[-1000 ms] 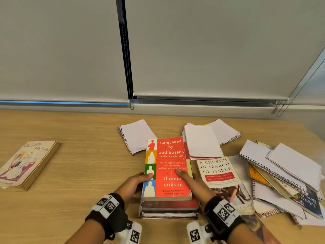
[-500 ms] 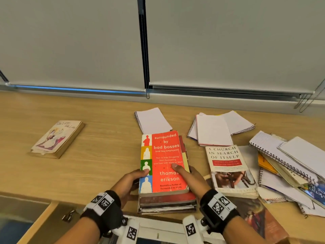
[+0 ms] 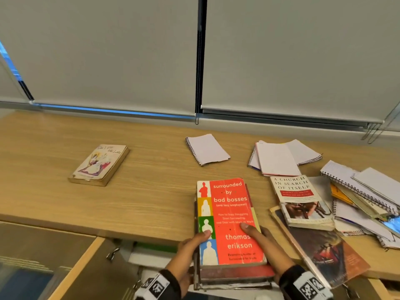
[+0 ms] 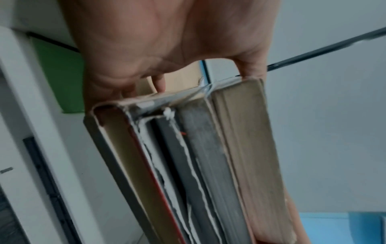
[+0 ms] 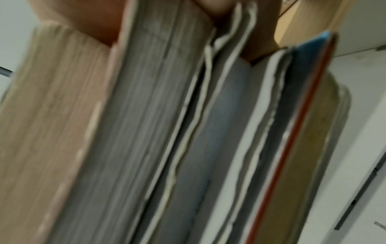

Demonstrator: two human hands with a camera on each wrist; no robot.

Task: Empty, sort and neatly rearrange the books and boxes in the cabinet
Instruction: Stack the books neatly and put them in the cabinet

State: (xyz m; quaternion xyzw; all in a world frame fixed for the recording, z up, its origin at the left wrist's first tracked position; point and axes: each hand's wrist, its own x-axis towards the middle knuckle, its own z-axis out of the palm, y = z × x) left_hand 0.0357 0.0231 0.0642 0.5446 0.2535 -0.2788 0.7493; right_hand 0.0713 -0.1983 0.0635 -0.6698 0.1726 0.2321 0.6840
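both arms reach forward toward 12 o'clock — left hand point(image 3: 190, 254) and right hand point(image 3: 266, 245) clamp opposite sides of the book stack point(image 3: 231, 276), thumbs pressed on top, fingers point(image 4: 158, 80) curled beneath.

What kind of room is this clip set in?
Probably an office or study room: a long wooden counter under roller blinds, strewn with books and spiral notebooks, above low cabinets.

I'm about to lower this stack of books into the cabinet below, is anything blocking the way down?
Partly. The stack of books, held by the left hand and right hand, is off the wooden top. White and green boxes sit beneath it; free space there cannot be judged.
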